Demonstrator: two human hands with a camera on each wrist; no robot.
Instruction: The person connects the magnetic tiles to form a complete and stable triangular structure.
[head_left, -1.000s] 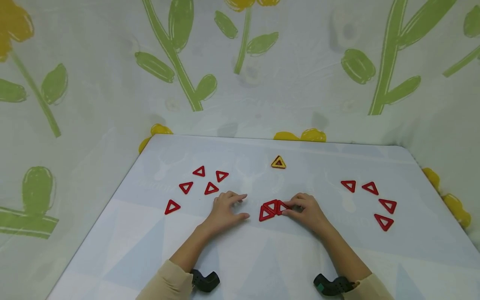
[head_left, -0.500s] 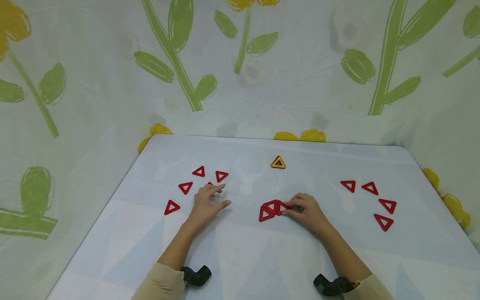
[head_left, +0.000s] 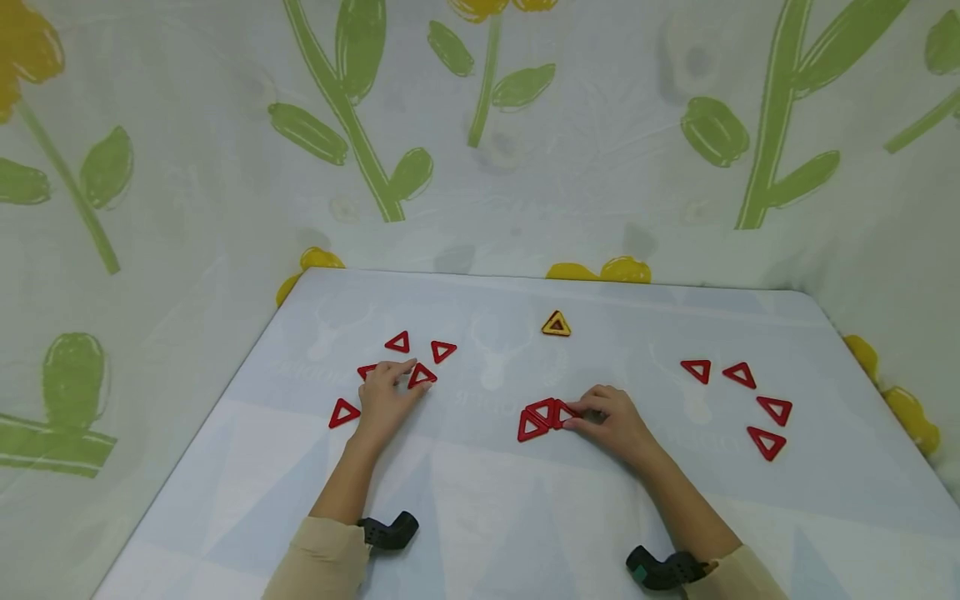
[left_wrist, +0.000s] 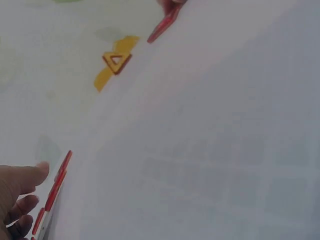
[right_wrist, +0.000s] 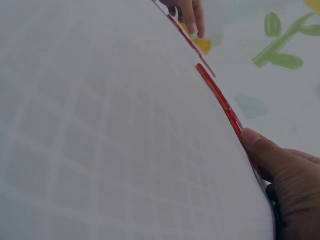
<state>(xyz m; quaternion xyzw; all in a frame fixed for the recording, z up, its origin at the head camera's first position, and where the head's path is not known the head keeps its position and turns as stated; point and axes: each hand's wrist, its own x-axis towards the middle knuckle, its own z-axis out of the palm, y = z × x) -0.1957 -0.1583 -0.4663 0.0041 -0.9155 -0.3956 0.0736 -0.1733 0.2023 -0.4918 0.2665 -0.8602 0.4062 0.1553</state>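
Right hand pinching a joined triangle, left hand spread about a loose one

My right hand (head_left: 611, 423) pinches the end triangle (head_left: 557, 415) of a short red row, thumb on the near side and forefinger on the far. That piece lies flat on the table (head_left: 622, 500), its edge against the middle triangle (head_left: 540, 404), which in turn meets the first triangle (head_left: 533, 436) on its left — all three are hollow, their frames touching.

My left hand (head_left: 385, 400) is well apart from that row, thumb and forefinger parted on either side of a loose triangle (head_left: 429, 372); whether either tip touches it, I cannot tell. The left wrist view shows the thumb away from the fingers, with red pieces seen edge-on beside them.

Around that hand lie four more red pieces: the upper piece (head_left: 407, 342), the tilted piece (head_left: 443, 343) just beyond my fingertips, the covered piece (head_left: 367, 368) partly hidden by my knuckles, and the lower piece (head_left: 345, 421) beside my wrist. Over to my right, four scattered triangles (head_left: 775, 402) rest apart from one another. The yellow triangle (head_left: 557, 332), dark red at its centre, sits near the far edge — beyond both hands.
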